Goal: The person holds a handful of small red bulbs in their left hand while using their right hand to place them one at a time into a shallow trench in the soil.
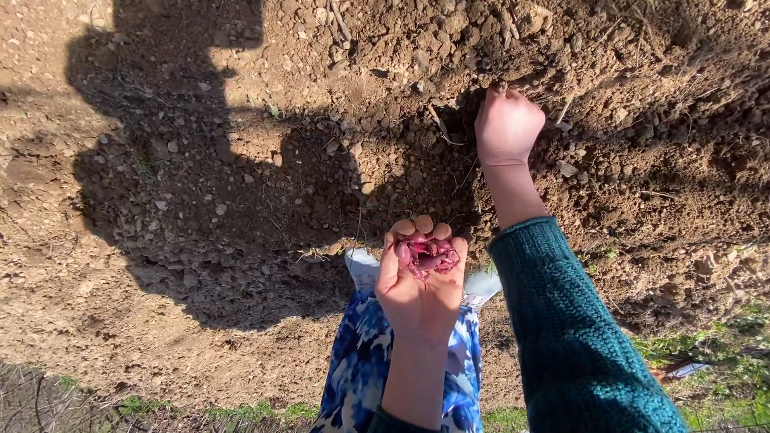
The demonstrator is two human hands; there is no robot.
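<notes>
My left hand (421, 279) is cupped, palm up, holding a little pile of pink bulbs (426, 253) close to me. My right hand (507, 125) reaches far out, fingertips pushed down into the crumbly soil (255, 174). I cannot tell if they pinch a bulb. I think it is best to press gently and keep the cupped hand level so nothing spills.
</notes>
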